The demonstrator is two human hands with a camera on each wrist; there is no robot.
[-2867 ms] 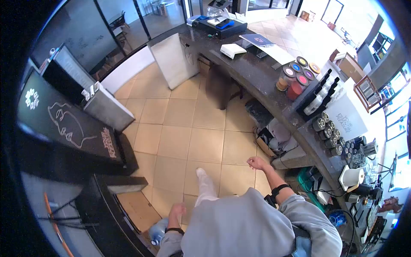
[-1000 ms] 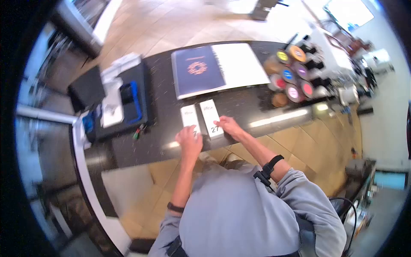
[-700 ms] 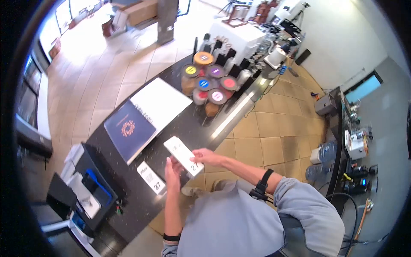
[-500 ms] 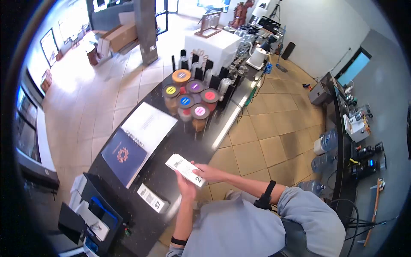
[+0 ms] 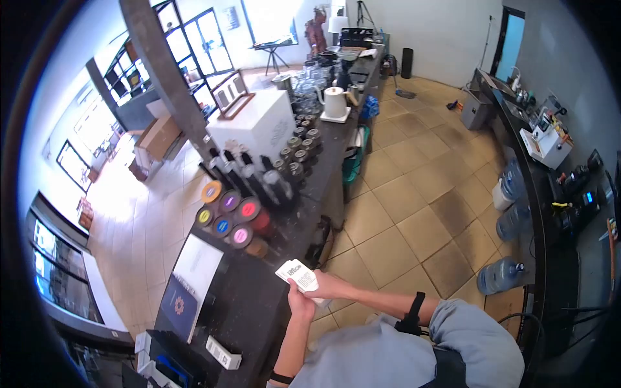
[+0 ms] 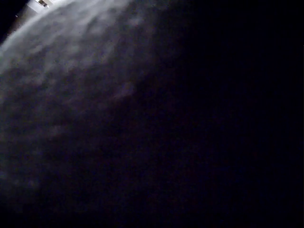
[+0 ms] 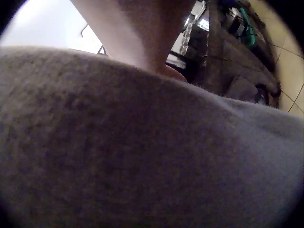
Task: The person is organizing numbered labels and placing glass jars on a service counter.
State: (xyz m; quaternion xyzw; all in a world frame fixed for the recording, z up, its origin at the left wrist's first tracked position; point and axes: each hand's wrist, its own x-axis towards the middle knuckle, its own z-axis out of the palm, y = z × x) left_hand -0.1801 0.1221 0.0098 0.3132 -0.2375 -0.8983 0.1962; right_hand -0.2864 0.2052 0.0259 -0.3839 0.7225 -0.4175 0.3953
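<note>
In the head view, a stack of white printed cards (image 5: pixel 299 274) is held in front of the body, near the counter's edge. The left hand (image 5: pixel 300 302) grips it from below with the thumb on top. At its near end the right hand (image 5: pixel 331 287) pinches the cards, its fingertips partly hidden. A separate white card block (image 5: pixel 223 353) lies on the dark counter (image 5: pixel 259 310) to the left. The left wrist view is nearly all dark cloth. Grey cloth fills most of the right wrist view, with a forearm (image 7: pixel 142 33) above it.
An open booklet with a blue cover (image 5: pixel 179 305) lies on the counter. Beyond it stand lidded jars (image 5: pixel 240 237), black-topped bottles (image 5: pixel 259 181), a white box (image 5: pixel 255 123) and a kettle (image 5: pixel 334 102). Water bottles (image 5: pixel 499 275) stand on the floor at right.
The view has swung right along the counter. The right hand has lifted the stack marked 27 off the counter, and the left hand has left the 37 block and taken hold of that stack.
</note>
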